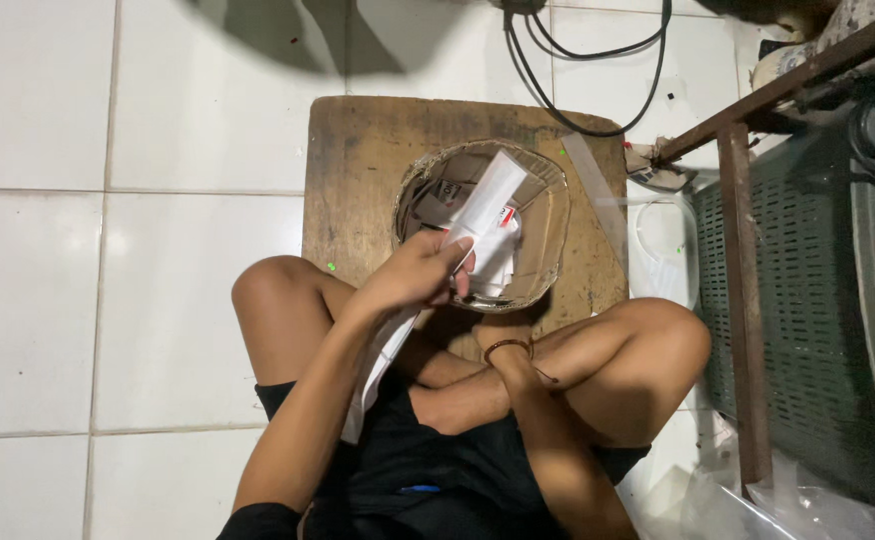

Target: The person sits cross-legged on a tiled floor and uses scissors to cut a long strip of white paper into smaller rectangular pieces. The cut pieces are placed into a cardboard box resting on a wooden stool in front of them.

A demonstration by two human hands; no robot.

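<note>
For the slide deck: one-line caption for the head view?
Seated cross-legged on white tile, left hand holds white paper packet over a cardboard bowl on a wooden board; right hand hidden under the bowl.

Head-worn view, steeply down, close

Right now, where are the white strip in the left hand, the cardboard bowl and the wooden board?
white strip (493, 190): head view, on its upper flat face.
left hand (413, 275): head view, back of the hand.
cardboard bowl (555, 225): head view, right rim.
wooden board (353, 170): head view, bare left part.
</note>
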